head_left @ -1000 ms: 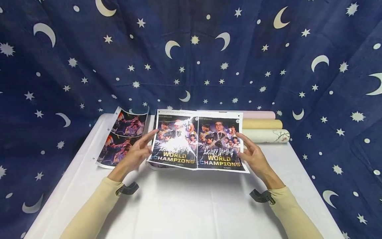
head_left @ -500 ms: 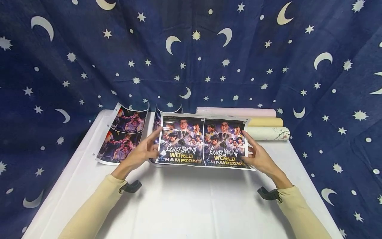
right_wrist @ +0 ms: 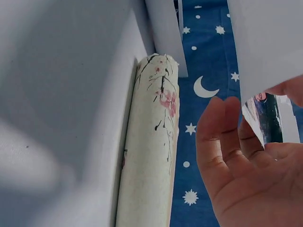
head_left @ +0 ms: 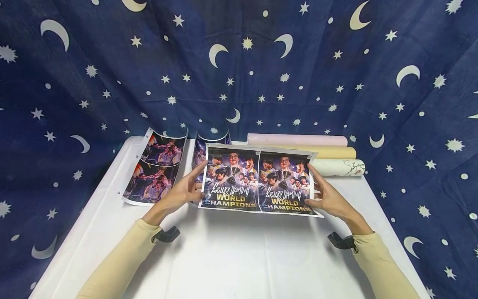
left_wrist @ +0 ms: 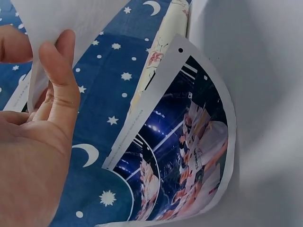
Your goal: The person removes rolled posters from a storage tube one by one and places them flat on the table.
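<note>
A glossy printed poster sheet (head_left: 257, 180) with two side-by-side copies of a "World Champions" team picture is held up over the white table. My left hand (head_left: 184, 189) pinches its left edge, thumb on the front. At the opposite edge my right hand (head_left: 330, 197) grips it in the same way, fingers behind. Both wrist views show the sheet's white back, in the left one beside the left hand (left_wrist: 52, 94), in the right one above the right hand (right_wrist: 246, 161). Behind the sheet, a second curled print (left_wrist: 189, 146) is partly hidden in the head view.
Another curled print (head_left: 157, 170) lies at the table's back left. Three rolls of paper lie along the back right: a pink roll (head_left: 298, 139), a yellow roll (head_left: 337, 152) and a cream roll with blossoms (head_left: 341, 167). A navy star-and-moon cloth (head_left: 239, 62) hangs behind the white table (head_left: 231, 257).
Both hands have carried the poster sheet slightly right, uncovering more of the print behind it. The sheet's tilt has changed and the bright glare on its left picture is gone.
</note>
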Motion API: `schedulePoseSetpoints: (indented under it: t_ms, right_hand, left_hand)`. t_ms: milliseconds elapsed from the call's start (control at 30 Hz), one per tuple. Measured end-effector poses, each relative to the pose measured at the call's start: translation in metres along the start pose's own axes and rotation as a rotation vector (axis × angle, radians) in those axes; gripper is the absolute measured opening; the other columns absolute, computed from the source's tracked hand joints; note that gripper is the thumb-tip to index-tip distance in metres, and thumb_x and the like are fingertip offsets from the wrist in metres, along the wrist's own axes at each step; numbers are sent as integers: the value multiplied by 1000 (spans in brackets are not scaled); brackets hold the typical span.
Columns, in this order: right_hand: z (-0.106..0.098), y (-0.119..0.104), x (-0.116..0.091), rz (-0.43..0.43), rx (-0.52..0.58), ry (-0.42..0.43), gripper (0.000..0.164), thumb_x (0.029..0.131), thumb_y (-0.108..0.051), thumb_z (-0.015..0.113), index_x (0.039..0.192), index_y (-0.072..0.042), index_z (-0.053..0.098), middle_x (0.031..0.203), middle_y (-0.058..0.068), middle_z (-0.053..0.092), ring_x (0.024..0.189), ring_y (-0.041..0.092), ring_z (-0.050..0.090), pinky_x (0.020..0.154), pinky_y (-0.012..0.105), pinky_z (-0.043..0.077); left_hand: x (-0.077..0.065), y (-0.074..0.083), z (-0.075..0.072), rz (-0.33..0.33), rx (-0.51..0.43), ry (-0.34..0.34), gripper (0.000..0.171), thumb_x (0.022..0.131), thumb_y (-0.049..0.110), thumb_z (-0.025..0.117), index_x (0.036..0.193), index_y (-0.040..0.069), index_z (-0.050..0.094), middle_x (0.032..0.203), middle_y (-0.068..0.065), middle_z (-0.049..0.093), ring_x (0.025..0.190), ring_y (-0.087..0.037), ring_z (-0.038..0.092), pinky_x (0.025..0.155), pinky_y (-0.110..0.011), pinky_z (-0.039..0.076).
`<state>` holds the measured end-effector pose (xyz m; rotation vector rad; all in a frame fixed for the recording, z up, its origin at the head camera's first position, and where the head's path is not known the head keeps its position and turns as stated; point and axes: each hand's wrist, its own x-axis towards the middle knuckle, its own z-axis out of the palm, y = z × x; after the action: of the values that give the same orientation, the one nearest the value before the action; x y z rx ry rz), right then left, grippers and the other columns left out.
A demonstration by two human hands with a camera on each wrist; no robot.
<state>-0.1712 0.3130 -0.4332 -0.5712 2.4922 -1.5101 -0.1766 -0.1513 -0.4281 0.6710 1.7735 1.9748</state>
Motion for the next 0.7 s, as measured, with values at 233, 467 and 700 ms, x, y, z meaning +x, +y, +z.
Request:
schedulePoseSetpoints:
  t_ms: [233,467,700]
  right_hand:
    - [-6,2,-5,25,-51,32,117,74,9,76,159,-24,2,164,21,3,116,28,54,74,20,54]
    - [-18,10,-16,47,-208,70,119,71,9,78,159,-19,4,157,23,20,80,9,51,61,23,51]
    - [-28,16,-27,51,-378,93,117,70,5,80,159,-11,6,152,28,28,85,15,50,63,24,53]
  left_hand:
    - [5,0,10,-3,90,-3,106,76,-15,57,159,17,0,165,-15,-9,86,-9,64,65,-21,56]
    - [18,-2,25,-31,223,-39,105,82,-8,64,159,23,1,138,-27,44,68,-11,61,56,-33,56]
    - [29,-4,42,-81,349,-49,109,83,-1,71,159,23,-3,66,-5,58,56,-19,56,52,-39,53]
